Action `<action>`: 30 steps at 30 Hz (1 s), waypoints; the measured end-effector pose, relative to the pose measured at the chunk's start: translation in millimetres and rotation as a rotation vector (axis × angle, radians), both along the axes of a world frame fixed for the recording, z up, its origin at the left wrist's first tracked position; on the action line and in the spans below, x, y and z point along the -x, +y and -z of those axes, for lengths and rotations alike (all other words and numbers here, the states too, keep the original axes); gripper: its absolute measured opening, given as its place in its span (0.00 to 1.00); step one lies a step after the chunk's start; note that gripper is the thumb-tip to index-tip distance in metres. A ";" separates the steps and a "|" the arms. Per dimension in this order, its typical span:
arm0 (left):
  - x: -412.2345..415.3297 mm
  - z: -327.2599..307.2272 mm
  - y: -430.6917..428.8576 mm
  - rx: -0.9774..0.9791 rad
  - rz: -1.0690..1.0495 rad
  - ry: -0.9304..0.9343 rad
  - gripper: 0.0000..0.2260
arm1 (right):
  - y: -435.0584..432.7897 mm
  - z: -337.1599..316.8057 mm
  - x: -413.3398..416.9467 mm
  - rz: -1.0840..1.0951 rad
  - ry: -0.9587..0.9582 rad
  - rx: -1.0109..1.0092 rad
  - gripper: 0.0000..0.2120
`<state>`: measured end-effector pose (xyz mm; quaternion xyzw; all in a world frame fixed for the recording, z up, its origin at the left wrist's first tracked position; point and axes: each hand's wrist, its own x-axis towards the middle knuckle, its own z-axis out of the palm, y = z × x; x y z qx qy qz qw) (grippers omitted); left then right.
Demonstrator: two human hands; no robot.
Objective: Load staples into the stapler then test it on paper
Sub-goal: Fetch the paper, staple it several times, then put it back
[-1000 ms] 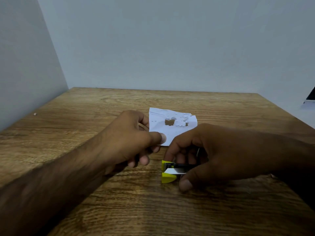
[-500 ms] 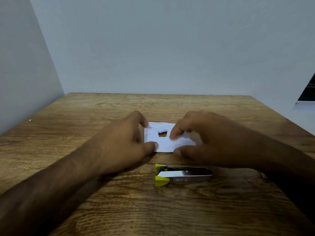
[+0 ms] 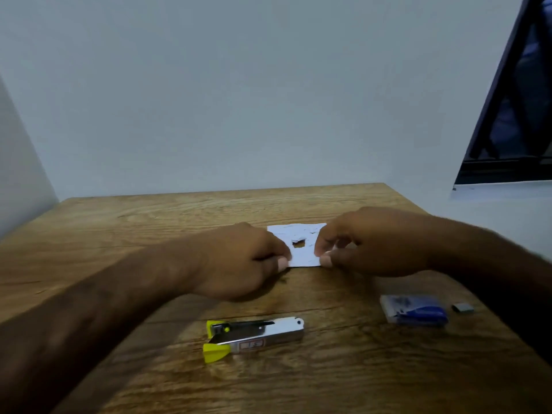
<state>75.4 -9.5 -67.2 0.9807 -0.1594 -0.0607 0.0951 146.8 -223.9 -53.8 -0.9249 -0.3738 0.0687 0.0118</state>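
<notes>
A small white paper (image 3: 301,254) with a torn hole in its middle lies on the wooden table (image 3: 149,222). My left hand (image 3: 239,264) pinches its left edge and my right hand (image 3: 367,243) pinches its right edge. The metal stapler (image 3: 254,336) with yellow plastic ends lies on its side nearer to me, apart from both hands. A blue and white staple box (image 3: 413,309) rests at the right, with a small grey strip of staples (image 3: 462,308) beside it.
Plain grey walls close the table at the back and left. A dark window frame (image 3: 513,115) stands at the upper right, above a white sill.
My right hand let go of the stapler, which now lies on the table, and moved to the paper. Both hands now hold the paper's edges. The view lifted, showing the staple box.
</notes>
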 end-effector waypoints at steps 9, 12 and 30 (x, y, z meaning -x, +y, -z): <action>-97.2 -4.4 -85.2 -0.046 0.007 0.071 0.16 | -69.7 3.4 -70.1 0.248 -0.011 -0.036 0.14; -127.5 -1.7 -102.7 -0.045 -0.018 0.078 0.16 | -81.5 11.0 -94.8 0.314 -0.001 -0.055 0.19; -209.9 15.3 -123.0 0.006 -0.149 0.038 0.25 | -85.4 37.4 -175.7 0.449 0.057 -0.265 0.26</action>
